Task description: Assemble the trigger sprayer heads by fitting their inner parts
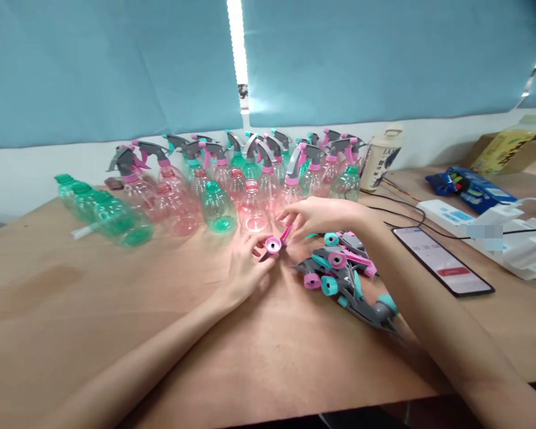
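Between my two hands is a trigger spray head (273, 245) with a pink collar, its open underside facing me. My left hand (250, 259) grips it around the collar from the left. My right hand (306, 215) reaches in from above, fingertips pinched at its pink trigger. Just beyond stand bare pink bottles (255, 208) and a bare green bottle (218, 210). To the right, partly behind my right forearm, lies a pile of loose grey spray heads (329, 285) with pink or teal collars.
Several bottles with spray heads (267, 173) stand in rows at the back. Green bottles (111, 217) lie at the left beside a clear tube (87, 229). On the right are a phone (442, 261), a power strip (455, 223) with cables, a blue packet (477, 190) and a cream tumbler (381, 159).
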`<state>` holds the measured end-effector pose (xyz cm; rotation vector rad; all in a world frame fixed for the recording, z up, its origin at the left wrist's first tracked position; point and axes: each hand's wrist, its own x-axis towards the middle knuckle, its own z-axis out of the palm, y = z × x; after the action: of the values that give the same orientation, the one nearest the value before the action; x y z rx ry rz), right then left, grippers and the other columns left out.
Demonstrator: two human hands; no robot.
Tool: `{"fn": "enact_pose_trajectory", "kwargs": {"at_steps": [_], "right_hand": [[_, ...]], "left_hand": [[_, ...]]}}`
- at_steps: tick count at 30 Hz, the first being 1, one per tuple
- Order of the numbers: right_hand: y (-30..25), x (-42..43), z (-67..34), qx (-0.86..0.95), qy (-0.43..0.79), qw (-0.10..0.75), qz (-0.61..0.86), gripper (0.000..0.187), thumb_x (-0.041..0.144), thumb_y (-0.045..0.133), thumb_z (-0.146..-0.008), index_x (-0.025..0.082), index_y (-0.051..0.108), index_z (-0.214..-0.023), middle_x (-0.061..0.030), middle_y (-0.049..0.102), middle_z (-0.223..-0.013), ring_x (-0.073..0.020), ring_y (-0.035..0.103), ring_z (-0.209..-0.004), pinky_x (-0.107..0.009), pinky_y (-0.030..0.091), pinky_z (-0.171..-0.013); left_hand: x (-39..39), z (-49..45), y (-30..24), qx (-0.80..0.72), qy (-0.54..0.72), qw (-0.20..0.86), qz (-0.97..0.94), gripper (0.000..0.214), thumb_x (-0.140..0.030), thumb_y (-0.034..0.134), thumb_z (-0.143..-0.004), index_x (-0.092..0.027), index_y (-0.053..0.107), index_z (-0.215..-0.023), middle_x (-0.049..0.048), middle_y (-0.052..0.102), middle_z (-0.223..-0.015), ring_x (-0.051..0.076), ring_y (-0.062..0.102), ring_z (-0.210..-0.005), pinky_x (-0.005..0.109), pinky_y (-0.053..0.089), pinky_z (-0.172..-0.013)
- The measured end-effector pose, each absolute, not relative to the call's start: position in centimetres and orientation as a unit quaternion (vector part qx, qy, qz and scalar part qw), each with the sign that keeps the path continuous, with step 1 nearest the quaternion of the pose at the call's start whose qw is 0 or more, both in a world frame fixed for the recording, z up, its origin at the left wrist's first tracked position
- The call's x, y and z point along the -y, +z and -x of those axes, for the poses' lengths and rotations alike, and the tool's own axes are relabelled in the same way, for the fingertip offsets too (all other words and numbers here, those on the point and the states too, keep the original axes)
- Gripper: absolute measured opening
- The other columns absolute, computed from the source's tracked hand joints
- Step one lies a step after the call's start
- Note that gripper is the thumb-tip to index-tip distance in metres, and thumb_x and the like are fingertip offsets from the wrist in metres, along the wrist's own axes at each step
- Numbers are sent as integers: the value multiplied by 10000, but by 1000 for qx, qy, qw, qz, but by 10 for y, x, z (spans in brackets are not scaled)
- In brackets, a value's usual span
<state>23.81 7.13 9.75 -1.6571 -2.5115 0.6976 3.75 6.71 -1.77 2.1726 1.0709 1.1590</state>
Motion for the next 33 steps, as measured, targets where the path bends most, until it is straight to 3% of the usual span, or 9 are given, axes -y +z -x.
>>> {"fn": "enact_pose_trajectory", "kwargs": {"at_steps": [3, 8, 11, 16, 24, 28, 33], "right_hand": [[90, -69, -226, 827, 221, 33, 516, 518, 390, 661, -724, 239, 558, -1209, -51, 668, -1106, -220, 634, -943, -281, 472, -693], [75, -68, -204, 849, 219, 35, 479, 426, 285, 626, -750, 202, 574, -1165, -76, 645, -1139, -213, 621, -967, -271, 466, -712], [71, -67, -196, 854, 218, 12, 471, 377, 258, 624, -741, 201, 595, -1113, -82, 651, -1087, -226, 617, -952, -271, 455, -673], [73, -63, -195, 861, 231, 21, 452, 328, 268, 613, -759, 209, 595, -1081, -66, 656, -1051, -217, 613, -936, -275, 446, -696], [68, -62, -190, 838, 289, 51, 460, 383, 508, 630, -745, 196, 564, -957, -25, 658, -846, -174, 602, -743, -250, 410, -574], [60, -60, -173, 838, 251, 82, 477, 274, 436, 613, -760, 189, 511, -816, -12, 589, -721, -151, 535, -628, -243, 340, -493], [60, -57, -170, 838, 221, 83, 492, 170, 286, 623, -734, 190, 501, -804, -5, 558, -731, -150, 529, -675, -235, 345, -520]], "left_hand": [[-62, -22, -13, -397, 414, 184, -798, 220, -93, 644, -729, -193, 639, -925, 22, 596, -909, 172, 574, -845, 286, 492, -716], [-55, -6, -10, -375, 386, 137, -832, 227, -82, 637, -727, -188, 607, -926, 28, 631, -967, 208, 532, -967, 353, 446, -870], [-52, -3, -11, -361, 366, 126, -849, 268, -62, 610, -737, -177, 578, -978, 29, 649, -940, 193, 544, -901, 339, 457, -839], [-50, -4, -15, -341, 327, 113, -874, 369, -52, 595, -743, -171, 567, -1091, 57, 639, -1029, 222, 516, -966, 368, 451, -876], [-51, -1, -13, -413, 367, 144, -821, 181, -143, 612, -819, -190, 592, -993, 45, 615, -956, 219, 512, -931, 338, 468, -784], [-52, 0, -13, -436, 377, 180, -797, 248, -194, 685, -772, -210, 595, -1003, 33, 617, -953, 197, 558, -860, 296, 483, -700], [-52, 0, -13, -422, 381, 218, -793, 277, -189, 695, -750, -209, 597, -1009, 28, 626, -973, 169, 593, -812, 273, 507, -687]]}}
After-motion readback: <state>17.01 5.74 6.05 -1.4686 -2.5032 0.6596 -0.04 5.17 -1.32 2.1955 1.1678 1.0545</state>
